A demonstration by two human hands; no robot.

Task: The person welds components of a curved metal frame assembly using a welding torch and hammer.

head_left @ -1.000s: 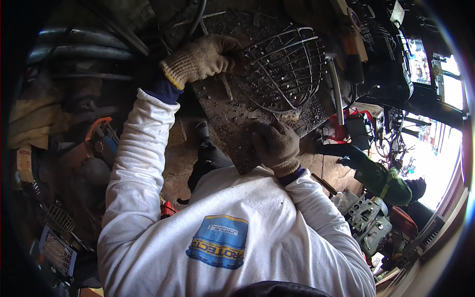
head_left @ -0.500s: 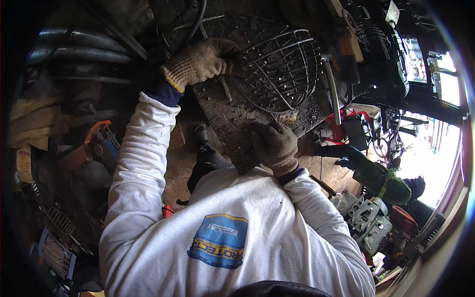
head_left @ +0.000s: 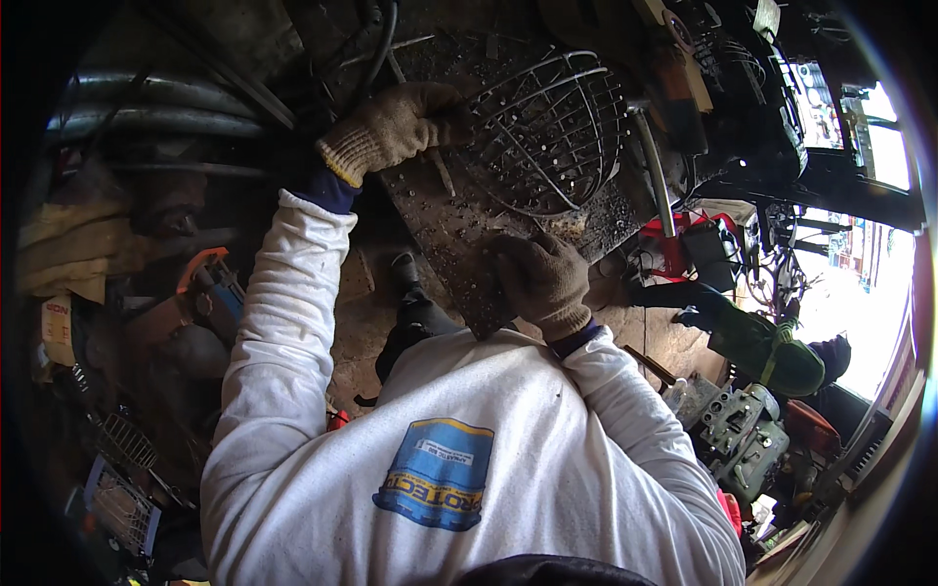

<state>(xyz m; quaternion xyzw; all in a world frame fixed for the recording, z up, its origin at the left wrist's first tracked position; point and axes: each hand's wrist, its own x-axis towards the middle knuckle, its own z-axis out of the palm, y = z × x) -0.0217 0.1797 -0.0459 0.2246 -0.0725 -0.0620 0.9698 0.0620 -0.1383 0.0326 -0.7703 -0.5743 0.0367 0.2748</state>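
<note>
A domed frame of thin metal bars, like a wire basket (head_left: pixel 557 132), lies tilted on a dark, grimy workbench (head_left: pixel 440 230). My left hand (head_left: pixel 405 127), in a brown knit glove, closes on the left rim of the basket; its fingertips are in shadow. Close to me, at the bench's near right edge, is my right hand (head_left: pixel 542 283) in a matching glove. Its fingers are curled in, and whatever they may hold is hidden. Small dark bits are strewn over the bench top around the basket. A short thin rod (head_left: pixel 445 174) sticks out below my left hand.
A curved metal bar (head_left: pixel 653 171) stands at the bench's right side. Dark cables (head_left: pixel 386 49) hang at the back left. On the right, a person in green (head_left: pixel 772 352) is near a grey machine part (head_left: pixel 740 439). An orange-framed tool (head_left: pixel 205 273) sits among clutter at left.
The whole view has shifted slightly. Both my hands keep their places, the left at the wire basket and the right at the bench edge.
</note>
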